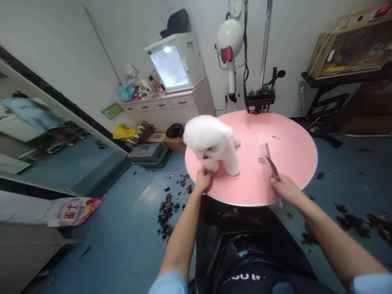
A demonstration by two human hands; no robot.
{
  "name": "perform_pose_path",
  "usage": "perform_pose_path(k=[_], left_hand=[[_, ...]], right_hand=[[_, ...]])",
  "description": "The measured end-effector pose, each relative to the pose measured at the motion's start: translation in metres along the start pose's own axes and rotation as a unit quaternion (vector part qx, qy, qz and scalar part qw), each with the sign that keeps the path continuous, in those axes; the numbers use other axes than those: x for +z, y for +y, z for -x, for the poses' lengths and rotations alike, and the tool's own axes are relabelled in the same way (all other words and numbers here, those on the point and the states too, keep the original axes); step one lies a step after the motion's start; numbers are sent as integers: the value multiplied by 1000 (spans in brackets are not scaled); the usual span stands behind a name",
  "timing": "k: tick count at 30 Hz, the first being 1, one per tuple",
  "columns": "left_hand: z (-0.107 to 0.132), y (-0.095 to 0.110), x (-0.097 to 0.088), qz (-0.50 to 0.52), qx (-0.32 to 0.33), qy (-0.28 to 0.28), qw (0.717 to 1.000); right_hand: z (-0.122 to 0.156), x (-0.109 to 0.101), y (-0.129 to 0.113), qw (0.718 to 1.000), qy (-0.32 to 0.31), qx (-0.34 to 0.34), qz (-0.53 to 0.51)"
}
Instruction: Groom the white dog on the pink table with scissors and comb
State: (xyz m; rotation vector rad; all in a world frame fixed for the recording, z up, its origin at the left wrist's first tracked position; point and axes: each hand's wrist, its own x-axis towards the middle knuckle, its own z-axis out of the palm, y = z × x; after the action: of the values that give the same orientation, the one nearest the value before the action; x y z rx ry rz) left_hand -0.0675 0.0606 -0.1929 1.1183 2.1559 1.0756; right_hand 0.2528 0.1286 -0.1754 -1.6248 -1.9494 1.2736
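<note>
A fluffy white dog [211,136] stands on a round pink grooming table [294,147] near its left edge, head lowered. My left hand [203,179] is closed around one of its front paws, and the fingers are partly hidden by fur. Over the right part of the table, my right hand [283,187] grips dark curved scissors [272,166]. A pinkish-purple comb [267,148] also runs through this hand, with its end showing below. Motion blurs the hand and tools slightly. Both tools are apart from the dog.
A metal post [265,45] with a tool holder [260,98] rises at the table's far edge. Beside it stands a white dryer [229,38]. A grey pet carrier [148,153] sits on the floor, left. Dark hair clippings [167,212] lie scattered around the table.
</note>
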Motion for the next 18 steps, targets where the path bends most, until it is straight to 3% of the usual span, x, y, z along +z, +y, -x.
perform_pose_path(k=[2, 4, 6, 8, 12, 15, 18], left_hand=[[13, 2, 0, 108, -22, -7, 994], [28, 6, -5, 246, -55, -20, 967], [41, 12, -15, 343, -91, -49, 934], [50, 18, -30, 332, -102, -84, 934], [51, 23, -63, 172, -49, -132, 975], [41, 12, -74, 61, -16, -110, 992], [28, -9, -72, 84, 20, -67, 994]], right_hand=[[42, 47, 3, 967, -99, 4, -236], [72, 96, -2, 886, -222, 38, -406], [82, 137, -15, 817, -295, 85, -487], [75, 166, -34, 773, -333, 124, -525], [47, 193, -57, 705, -437, 98, -550], [43, 196, -51, 662, -498, 32, -559], [48, 187, -36, 632, -519, -10, -575]])
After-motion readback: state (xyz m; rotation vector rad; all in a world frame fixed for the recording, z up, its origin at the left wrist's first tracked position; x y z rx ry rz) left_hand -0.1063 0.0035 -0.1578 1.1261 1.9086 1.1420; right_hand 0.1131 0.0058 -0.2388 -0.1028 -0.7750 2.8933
